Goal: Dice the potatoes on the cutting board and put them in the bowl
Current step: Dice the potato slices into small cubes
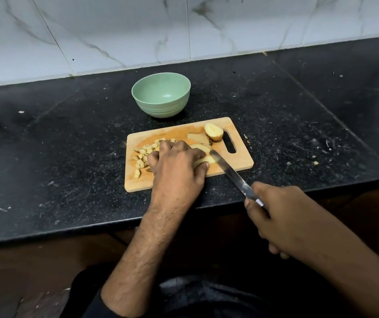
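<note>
Left hand (pixel 176 162) is down on the cutting board (pixel 234 159), fingers curled over a potato piece (pixel 208 159) and pinning it, while the right hand (pixel 275 216) grips the knife (pixel 231 172), its tip just beside that piece. Diced cubes (pixel 141 157) sit at the board's left end, slices (pixel 199 138) and a potato half (pixel 213 131) toward its handle slot. The green bowl (pixel 161 97) stands just behind the board.

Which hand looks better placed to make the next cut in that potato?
The right hand. It already holds the knife, whose blade tip rests against the potato piece on the cutting board. The left hand is busy pinning that piece down.
</note>
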Motion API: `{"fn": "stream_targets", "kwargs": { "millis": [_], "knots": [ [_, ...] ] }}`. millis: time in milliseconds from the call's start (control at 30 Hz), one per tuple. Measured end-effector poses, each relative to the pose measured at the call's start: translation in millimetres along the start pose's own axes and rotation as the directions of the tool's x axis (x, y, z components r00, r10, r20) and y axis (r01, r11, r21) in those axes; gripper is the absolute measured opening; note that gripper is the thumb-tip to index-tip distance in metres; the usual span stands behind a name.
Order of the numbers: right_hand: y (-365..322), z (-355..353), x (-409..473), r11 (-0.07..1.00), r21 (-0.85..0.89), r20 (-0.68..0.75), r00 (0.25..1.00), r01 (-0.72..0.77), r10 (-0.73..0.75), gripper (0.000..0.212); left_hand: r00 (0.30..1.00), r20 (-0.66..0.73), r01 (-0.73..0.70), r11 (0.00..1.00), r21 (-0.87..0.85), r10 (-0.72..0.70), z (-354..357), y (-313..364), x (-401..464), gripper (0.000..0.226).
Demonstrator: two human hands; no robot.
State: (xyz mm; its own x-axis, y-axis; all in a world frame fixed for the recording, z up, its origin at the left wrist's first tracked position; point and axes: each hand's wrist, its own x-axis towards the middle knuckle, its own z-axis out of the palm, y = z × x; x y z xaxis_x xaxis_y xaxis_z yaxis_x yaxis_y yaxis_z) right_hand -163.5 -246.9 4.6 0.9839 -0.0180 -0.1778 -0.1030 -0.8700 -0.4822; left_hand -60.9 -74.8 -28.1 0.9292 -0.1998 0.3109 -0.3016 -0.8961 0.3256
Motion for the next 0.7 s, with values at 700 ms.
{"fn": "stream_targets", "kwargs": {
  "millis": [700],
  "knots": [
    [-11, 7, -3, 0.987, -0.154, -0.106, 0.994, -0.054, 0.038, 0.032, 0.981, -0.092, 0.162, 0.984, -0.072, -0.169, 6, 18, -10, 0.040]
  ]
}}
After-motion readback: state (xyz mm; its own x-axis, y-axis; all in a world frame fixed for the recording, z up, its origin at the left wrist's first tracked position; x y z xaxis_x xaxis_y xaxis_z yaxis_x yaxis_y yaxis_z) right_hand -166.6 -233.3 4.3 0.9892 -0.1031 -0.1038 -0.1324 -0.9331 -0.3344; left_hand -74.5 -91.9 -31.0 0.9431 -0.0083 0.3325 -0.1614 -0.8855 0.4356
